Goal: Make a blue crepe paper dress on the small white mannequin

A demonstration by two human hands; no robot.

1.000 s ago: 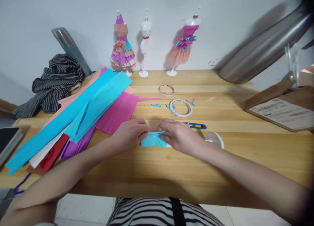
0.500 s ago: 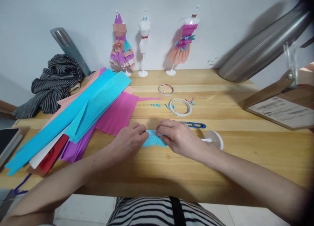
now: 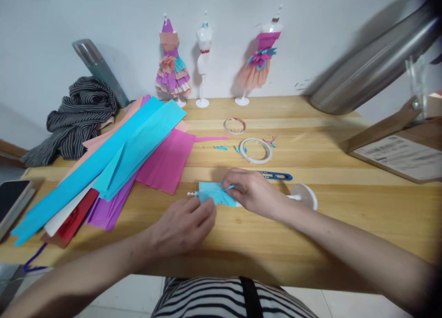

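Observation:
A small mini dress form lies on its side on the table, its beaded neck tip [image 3: 192,194] pointing left and its round white base [image 3: 305,196] to the right. Blue crepe paper [image 3: 211,189] lies around its body. My right hand [image 3: 257,191] pinches a folded edge of that paper from the right and covers part of the stand. At the paper's lower left edge, my left hand [image 3: 186,223] has its fingers curled together on the paper; the fingertips are partly hidden. Just behind my right hand are blue thread snips [image 3: 279,175].
Crepe paper sheets [image 3: 113,156] pile up at left. Tape rolls [image 3: 255,151] and paper scraps [image 3: 220,148] lie beyond my hands. Three dress forms [image 3: 204,39] stand by the wall, two dressed in paper. A steel flask [image 3: 373,60] and cardboard box [image 3: 397,154] stand right; a phone [image 3: 12,198] lies left.
My left hand has moved from the paper's upper left edge down toward me, uncovering the dress form's neck tip. The right hand stays on the paper, now with a folded edge showing.

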